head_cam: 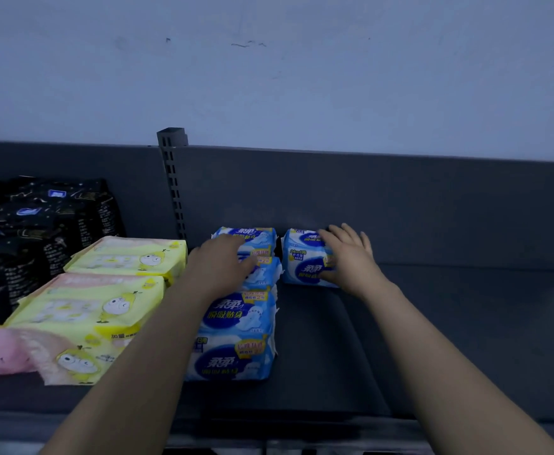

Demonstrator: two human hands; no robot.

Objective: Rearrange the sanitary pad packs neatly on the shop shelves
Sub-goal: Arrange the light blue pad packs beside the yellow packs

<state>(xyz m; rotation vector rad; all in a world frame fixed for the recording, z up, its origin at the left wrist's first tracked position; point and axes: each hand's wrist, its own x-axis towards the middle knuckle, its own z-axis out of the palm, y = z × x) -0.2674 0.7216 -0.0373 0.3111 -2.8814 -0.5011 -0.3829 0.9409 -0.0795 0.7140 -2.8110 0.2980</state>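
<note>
Where print is legible, the front one of the blue packs (236, 326) reads "瞬吸贴身" w/ a white logo in a dark-blue oval; they lie in a row front-to-back, mid shelf (433, 323). The single blue pack (302, 261), just right of the row's back end, is marked "24cm 日用". Left hand (220, 267) lies on the row's back packs, fingers loosely flat, not clamped. Right hand (344, 257) rests on the single blue pack, fingers spread over its top, thumb on its front. Yellow packs (105, 307) w/ a cartoon pear lie left of the row.
</note>
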